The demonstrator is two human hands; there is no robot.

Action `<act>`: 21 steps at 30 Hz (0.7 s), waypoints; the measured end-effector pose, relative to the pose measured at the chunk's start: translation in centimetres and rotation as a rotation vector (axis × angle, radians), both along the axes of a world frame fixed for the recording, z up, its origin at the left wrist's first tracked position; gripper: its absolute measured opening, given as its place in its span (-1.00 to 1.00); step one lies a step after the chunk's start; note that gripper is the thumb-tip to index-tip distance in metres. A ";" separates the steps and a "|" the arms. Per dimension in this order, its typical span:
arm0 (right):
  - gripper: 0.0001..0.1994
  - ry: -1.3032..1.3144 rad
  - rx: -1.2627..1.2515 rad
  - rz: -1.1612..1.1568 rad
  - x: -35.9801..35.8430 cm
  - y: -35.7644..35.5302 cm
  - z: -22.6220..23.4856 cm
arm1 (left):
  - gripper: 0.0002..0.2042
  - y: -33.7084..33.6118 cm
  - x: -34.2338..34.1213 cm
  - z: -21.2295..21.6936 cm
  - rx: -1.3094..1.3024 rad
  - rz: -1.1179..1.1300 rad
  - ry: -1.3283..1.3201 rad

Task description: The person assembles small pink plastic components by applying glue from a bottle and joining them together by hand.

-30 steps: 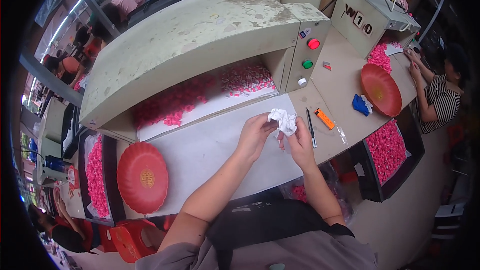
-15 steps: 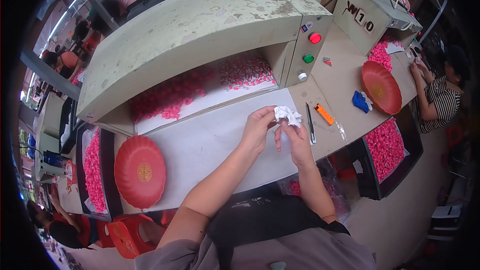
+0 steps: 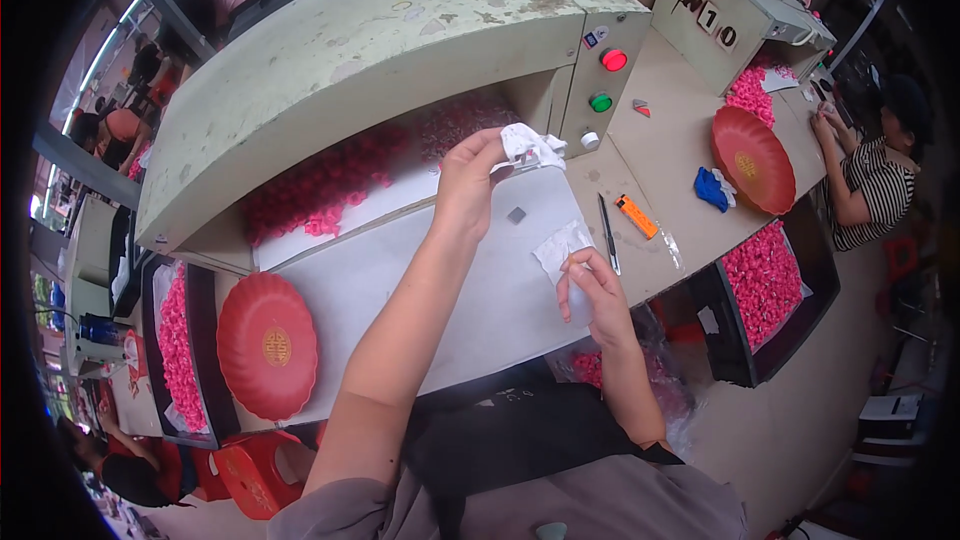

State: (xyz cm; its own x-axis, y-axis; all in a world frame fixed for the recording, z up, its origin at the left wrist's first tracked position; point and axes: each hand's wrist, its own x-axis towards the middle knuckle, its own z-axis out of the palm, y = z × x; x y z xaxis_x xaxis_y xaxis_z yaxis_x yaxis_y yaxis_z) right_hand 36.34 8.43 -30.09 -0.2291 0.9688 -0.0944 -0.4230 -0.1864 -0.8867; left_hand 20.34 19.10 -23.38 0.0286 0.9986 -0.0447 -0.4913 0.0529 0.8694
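My left hand (image 3: 466, 178) is raised in front of the machine's opening, its fingers pinched on a crumpled white tissue (image 3: 533, 146). Lower and to the right, my right hand (image 3: 598, 292) has thumb and fingers curled together over a second white tissue piece (image 3: 560, 240), which hangs at the fingertips above the white work sheet (image 3: 420, 290). Between the hands a small dark grey square (image 3: 516, 215) shows against the sheet; whether it lies there or is in the air I cannot tell.
Pink pieces (image 3: 320, 195) fill the pale green machine's (image 3: 400, 50) opening. Red bowls (image 3: 267, 345) (image 3: 755, 162) stand left and right. An orange lighter (image 3: 636, 217), a pen-like tool (image 3: 609, 233) and a blue cloth bundle (image 3: 712, 190) lie right. A tray of pink pieces (image 3: 765, 285) sits beyond.
My hands were together on one white bundle and are now apart. The left has moved up and left with a tissue; the right has dropped slightly. The grey square has come into view.
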 end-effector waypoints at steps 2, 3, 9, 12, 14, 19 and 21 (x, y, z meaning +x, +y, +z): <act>-0.87 0.041 -0.003 -0.004 0.2 -0.4 0.5 | -0.90 0.4 0.8 -0.6 0.007 -0.026 0.207; -0.87 0.070 -0.009 0.004 0.3 -0.3 0.8 | -0.90 0.6 1.2 -1.2 0.006 -0.035 0.208; -0.85 0.230 -0.042 0.053 1.3 -0.4 0.0 | -0.92 1.8 4.9 -4.5 0.049 -0.285 0.414; -0.83 0.435 -0.083 0.117 2.0 -0.6 -0.8 | -0.91 3.4 7.6 -6.0 0.155 -0.284 0.639; -0.82 0.551 -0.099 0.147 2.3 -0.7 -1.0 | -0.88 4.2 9.3 -6.0 0.258 -0.218 0.882; -0.79 0.549 -0.083 -0.054 2.3 -0.1 -2.2 | -0.86 5.2 10.1 -7.6 0.630 0.007 1.249; -0.79 0.500 -0.067 -0.083 2.6 0.2 -2.1 | -0.84 3.6 9.2 -7.3 0.663 0.009 1.310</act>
State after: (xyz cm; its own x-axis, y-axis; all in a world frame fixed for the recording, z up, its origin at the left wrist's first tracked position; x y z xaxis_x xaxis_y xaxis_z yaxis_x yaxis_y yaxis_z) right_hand 38.90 8.67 -32.24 -0.1845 0.9812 -0.0559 -0.8086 -0.1839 -0.5589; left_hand 29.51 22.74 -30.72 0.3236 0.8462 0.4233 0.6524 -0.5236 0.5479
